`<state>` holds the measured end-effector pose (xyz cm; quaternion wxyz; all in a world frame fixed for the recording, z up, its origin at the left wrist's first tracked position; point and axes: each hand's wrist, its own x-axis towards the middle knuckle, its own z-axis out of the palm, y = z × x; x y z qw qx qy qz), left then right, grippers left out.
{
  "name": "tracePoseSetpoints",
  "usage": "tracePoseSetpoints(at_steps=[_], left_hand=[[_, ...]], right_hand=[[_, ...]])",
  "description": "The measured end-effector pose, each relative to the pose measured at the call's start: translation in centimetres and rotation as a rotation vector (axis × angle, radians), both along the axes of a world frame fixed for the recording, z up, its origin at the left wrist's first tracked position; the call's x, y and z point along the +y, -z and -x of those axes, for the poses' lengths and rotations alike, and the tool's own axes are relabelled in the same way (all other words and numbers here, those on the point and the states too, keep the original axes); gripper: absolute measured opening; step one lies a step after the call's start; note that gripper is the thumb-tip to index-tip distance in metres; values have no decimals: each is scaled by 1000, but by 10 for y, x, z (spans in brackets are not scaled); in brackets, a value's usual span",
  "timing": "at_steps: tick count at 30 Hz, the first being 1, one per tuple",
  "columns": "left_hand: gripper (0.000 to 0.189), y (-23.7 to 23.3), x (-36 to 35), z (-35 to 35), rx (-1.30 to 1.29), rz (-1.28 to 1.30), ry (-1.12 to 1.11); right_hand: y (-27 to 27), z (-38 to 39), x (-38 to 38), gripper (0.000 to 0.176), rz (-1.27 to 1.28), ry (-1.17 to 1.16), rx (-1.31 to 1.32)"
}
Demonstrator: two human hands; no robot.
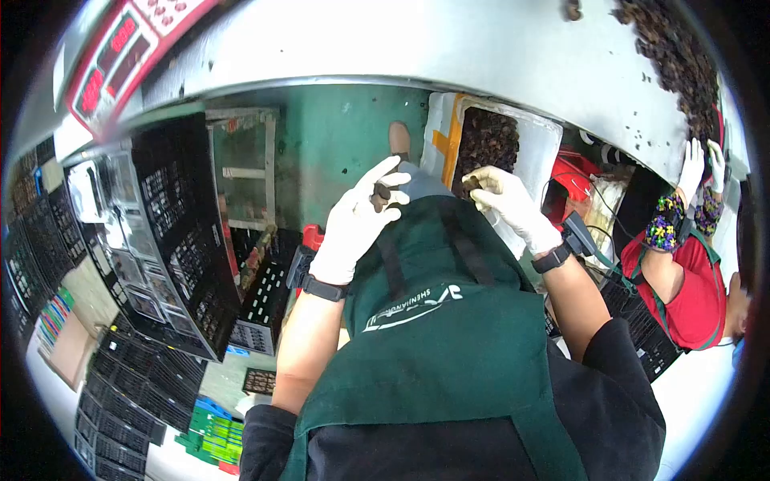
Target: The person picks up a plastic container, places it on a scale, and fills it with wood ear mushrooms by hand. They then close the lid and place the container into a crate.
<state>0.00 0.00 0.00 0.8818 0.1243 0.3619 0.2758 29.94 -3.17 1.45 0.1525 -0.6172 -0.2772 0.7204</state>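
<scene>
My left hand (357, 220), in a white glove, is held over my lap with its fingers curled around a small dark brown piece (381, 195) that looks like dried mushroom. Between the thumb and fingertips of my right hand (509, 207), also gloved in white, is a similar brown piece (471, 185). That hand is near a white foam box (539, 136) with orange tape on one side. Inside the box lies a heap of dark brown pieces (488, 144) of the same look.
A steel table (385, 40) runs across the front, with more brown pieces (674, 64) heaped at its right. A red scale (120, 60) stands at the left, above black crates (176, 232). At the right, a person in red (690, 289) rests gloved hands on the table.
</scene>
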Motion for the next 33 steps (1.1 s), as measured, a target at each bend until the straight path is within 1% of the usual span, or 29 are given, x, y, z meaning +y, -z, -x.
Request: tracePoseSetpoints(at_steps=[2,3,6,8,11,12,13,14,17,19,22,25,26,29,30,31,33], left_hand=[[72,10,4,13,-103,112,-106],[67,-17,23,-36,-47,45,-79],[59,-37,39,-55,128,-125,19],[57,-52,52,-66,208,-248,106],[49,-78,68,-77,280,-360,189],[44,-86,72,-80,304,-381,216],[39,-94,76,-82,330,-403,238],[34,-101,80,-84,357,-424,256],[22,-119,90,-88,390,-400,331],[25,-133,93,-93,416,-375,328],[33,-139,94,-97,384,-304,277],[33,-149,96,-105,305,-230,164],[33,-150,97,-106,267,-215,163],[32,-162,93,-121,468,-319,187],[34,-161,92,-121,379,-303,200],[35,-161,91,-124,340,-308,202],[37,-163,91,-130,263,-312,217]], right_hand=[[5,10,-10,37,-27,117,88],[-23,-36,3,36,-53,153,103],[-36,-41,1,35,-72,256,175],[-41,-40,1,37,-72,309,215],[-47,-35,3,38,-100,362,351],[-55,-33,5,35,-95,365,367],[-56,-33,5,34,-111,353,462],[-64,-31,8,34,-115,341,477],[-95,-21,29,33,-150,278,573],[-106,-16,38,28,-188,311,593],[-115,-14,52,25,-234,286,559],[-118,-15,63,22,-359,262,402],[-120,-14,63,29,-360,293,345],[-148,-11,67,38,-682,105,68],[-146,-7,64,43,-779,121,27],[-147,-7,63,37,-797,45,-120],[-141,-9,62,29,-804,-42,-288]])
